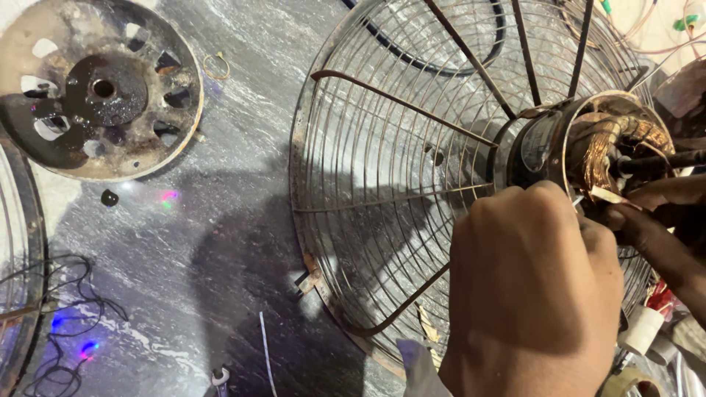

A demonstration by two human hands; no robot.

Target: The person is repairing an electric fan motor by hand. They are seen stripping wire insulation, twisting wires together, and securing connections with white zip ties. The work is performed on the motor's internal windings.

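A rusty wire fan guard [382, 184] lies on a grey marble surface, and a fan motor [548, 143] with bare copper windings [603, 143] sits at its hub. My left hand [529, 294] comes up from the bottom edge, back to the camera, with its fingers curled over the motor's near rim; the fingertips are hidden. My right hand [662, 213] reaches in from the right edge, its fingertips pinched at a small pale strip [607, 196] by the windings. A dark shaft [662, 162] sticks out of the motor to the right.
A round, greasy motor cover plate [99, 88] with a centre hole lies at the top left. Thin dark wires [66, 294] trail at the lower left beside another guard's rim [18, 242]. A small wire ring [216, 66] and a dark blob [109, 197] lie on the marble. Tape rolls [643, 331] and clutter sit at the lower right.
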